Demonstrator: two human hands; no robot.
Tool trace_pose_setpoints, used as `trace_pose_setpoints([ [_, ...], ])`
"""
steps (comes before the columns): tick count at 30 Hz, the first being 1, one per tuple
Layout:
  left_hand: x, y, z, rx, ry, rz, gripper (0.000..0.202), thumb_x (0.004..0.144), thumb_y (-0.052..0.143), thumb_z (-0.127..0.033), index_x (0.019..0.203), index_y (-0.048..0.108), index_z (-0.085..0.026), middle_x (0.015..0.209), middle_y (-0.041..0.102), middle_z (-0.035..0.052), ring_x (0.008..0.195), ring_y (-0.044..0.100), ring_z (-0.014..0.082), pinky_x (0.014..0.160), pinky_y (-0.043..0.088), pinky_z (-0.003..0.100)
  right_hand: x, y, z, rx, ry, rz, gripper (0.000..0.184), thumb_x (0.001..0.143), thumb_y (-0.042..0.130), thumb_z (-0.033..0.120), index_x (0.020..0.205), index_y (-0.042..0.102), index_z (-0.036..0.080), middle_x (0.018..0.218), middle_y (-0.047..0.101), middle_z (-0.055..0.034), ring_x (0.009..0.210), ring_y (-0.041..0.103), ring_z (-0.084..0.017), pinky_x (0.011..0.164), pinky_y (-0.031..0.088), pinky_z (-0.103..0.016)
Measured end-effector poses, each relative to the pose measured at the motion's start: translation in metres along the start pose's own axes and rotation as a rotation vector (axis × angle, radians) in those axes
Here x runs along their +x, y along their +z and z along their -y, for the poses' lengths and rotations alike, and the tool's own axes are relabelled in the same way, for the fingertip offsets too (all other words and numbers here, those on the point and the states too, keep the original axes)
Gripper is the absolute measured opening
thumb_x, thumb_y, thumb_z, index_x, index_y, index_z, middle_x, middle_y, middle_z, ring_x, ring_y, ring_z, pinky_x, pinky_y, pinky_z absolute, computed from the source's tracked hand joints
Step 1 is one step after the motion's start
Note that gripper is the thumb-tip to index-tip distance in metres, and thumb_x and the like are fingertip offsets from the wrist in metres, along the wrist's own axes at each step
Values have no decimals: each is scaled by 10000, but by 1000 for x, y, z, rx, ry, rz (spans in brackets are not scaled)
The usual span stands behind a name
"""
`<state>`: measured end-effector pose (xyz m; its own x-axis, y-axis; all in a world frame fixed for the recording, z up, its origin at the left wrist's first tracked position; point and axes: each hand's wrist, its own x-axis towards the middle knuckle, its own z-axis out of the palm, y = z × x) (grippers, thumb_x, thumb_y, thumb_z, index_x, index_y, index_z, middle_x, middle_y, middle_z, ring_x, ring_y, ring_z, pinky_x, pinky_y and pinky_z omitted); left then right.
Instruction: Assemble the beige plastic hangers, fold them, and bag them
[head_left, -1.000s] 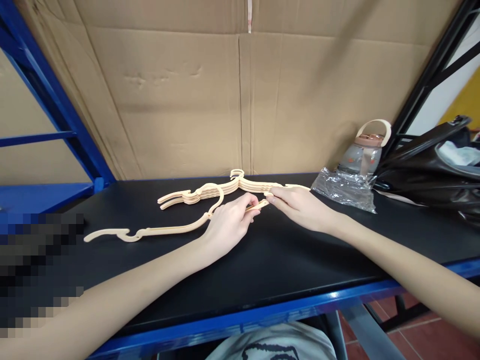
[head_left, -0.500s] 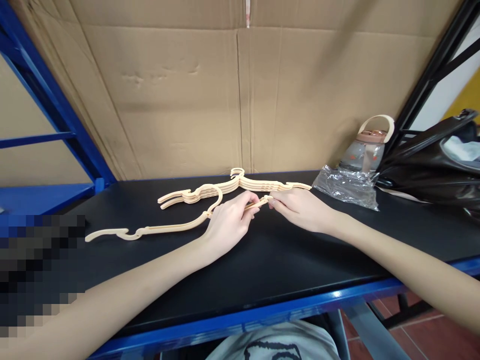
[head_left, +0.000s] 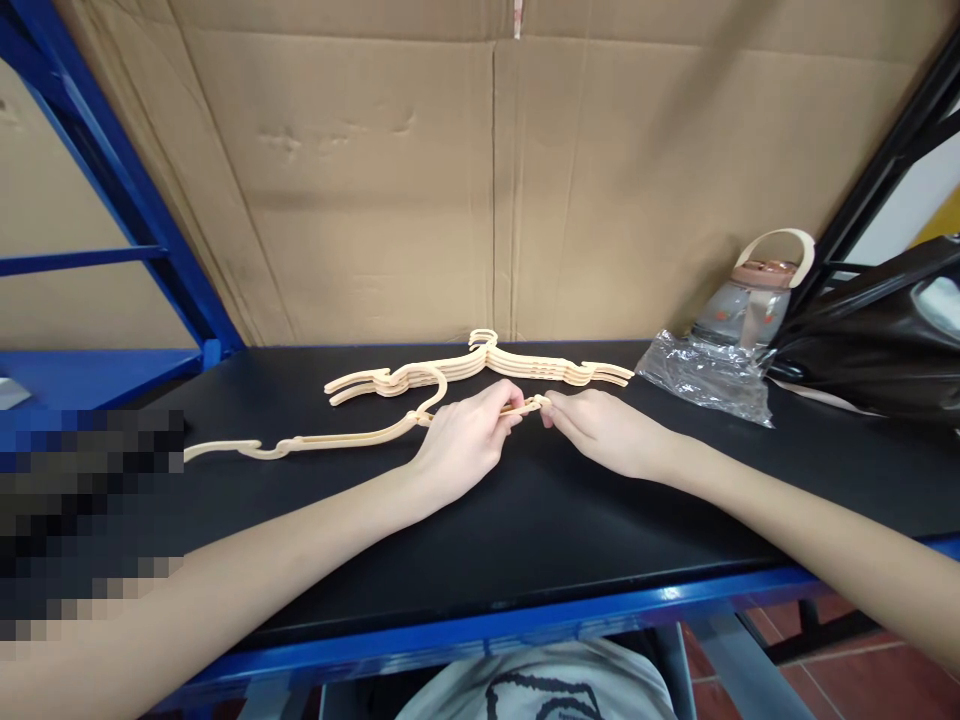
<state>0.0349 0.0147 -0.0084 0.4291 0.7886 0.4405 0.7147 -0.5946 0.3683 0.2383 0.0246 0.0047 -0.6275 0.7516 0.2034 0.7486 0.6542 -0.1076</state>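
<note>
A cream clothes hanger lies across the black tabletop, its hook curving up near the middle and one arm reaching left. My left hand is closed around its right arm, just right of the hook. At that arm's right end, my right hand pinches the tip between thumb and fingers. Part of the hanger is hidden behind my hands. Beyond them rests a stack of several matching hangers, with their hooks toward the cardboard.
A cardboard panel rises behind the black tabletop. To the right are a crumpled clear plastic bag, a bottle with a handle, and a black bag. A blue metal frame stands at left.
The view has shifted slightly, so the scene sits a little further right. My right hand has drawn slightly nearer me, away from the stacked hangers; both hands keep their grip.
</note>
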Motion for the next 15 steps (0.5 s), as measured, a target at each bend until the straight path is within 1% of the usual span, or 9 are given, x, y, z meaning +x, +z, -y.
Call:
trace_pose_setpoints([
  [2, -1, 0, 0, 10, -1, 11, 65, 929, 442, -203, 916, 499, -232, 819, 645, -32, 676, 596, 154, 596, 400, 257, 0, 1, -1, 16, -6, 3, 312, 1019, 233, 241, 919, 520, 169, 806, 644, -67, 741, 612, -195, 646, 381, -282],
  [4, -1, -1, 0, 16, 9, 16, 78, 928, 435, -183, 923, 496, -231, 831, 644, -32, 685, 596, 153, 600, 400, 255, 0, 2, -1, -16, -5, 2, 303, 1018, 234, 235, 927, 515, 166, 810, 649, -73, 737, 621, -200, 620, 369, -279],
  [8, -3, 0, 0, 22, 37, 21, 92, 938, 416, -182, 929, 494, -228, 851, 644, -27, 687, 593, 150, 614, 407, 258, -1, 4, 3, -220, 17, 4, 231, 999, 291, 200, 948, 509, 146, 793, 652, -88, 650, 626, -211, 517, 289, -288],
  [11, -3, 1, 1, 40, 59, 25, 94, 953, 402, -208, 940, 493, -227, 881, 648, -21, 691, 591, 152, 614, 406, 262, -1, 5, 6, -349, 15, 9, 200, 990, 321, 186, 966, 512, 133, 765, 646, -91, 599, 623, -218, 483, 235, -299],
  [15, -4, 2, 1, 97, 93, 33, 103, 964, 391, -228, 948, 492, -225, 902, 657, -17, 674, 597, 152, 593, 389, 265, -3, 7, 6, -351, -29, 44, 184, 992, 325, 172, 975, 505, 138, 777, 657, -82, 599, 633, -212, 490, 236, -304],
])
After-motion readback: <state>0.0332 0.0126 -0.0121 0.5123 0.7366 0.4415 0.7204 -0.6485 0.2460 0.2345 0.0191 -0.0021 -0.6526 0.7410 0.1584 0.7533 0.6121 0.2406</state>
